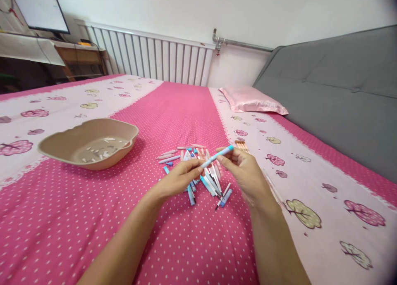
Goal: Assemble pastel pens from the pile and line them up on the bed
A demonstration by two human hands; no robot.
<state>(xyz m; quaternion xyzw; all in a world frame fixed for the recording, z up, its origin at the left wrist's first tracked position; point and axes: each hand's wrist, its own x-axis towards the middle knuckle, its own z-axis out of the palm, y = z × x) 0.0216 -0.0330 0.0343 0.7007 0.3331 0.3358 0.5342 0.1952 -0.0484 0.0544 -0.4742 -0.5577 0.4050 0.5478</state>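
Observation:
Between my two hands is a light blue pen with a brighter blue end, tilted up toward the right. My left hand pinches its lower, paler end. The fingers of my right hand close around the upper part, near the blue tip. Below them a loose pile of pen parts lies on the pink dotted bedsheet, with blue, pink and white barrels, caps and thin refills mixed together. Part of the pile is hidden behind my hands.
A beige plastic basin holding small white pieces stands to the left. Several peach-coloured pens lie beyond my right hand. Farther off are a pink pillow, a grey headboard, a white radiator and a desk with a monitor.

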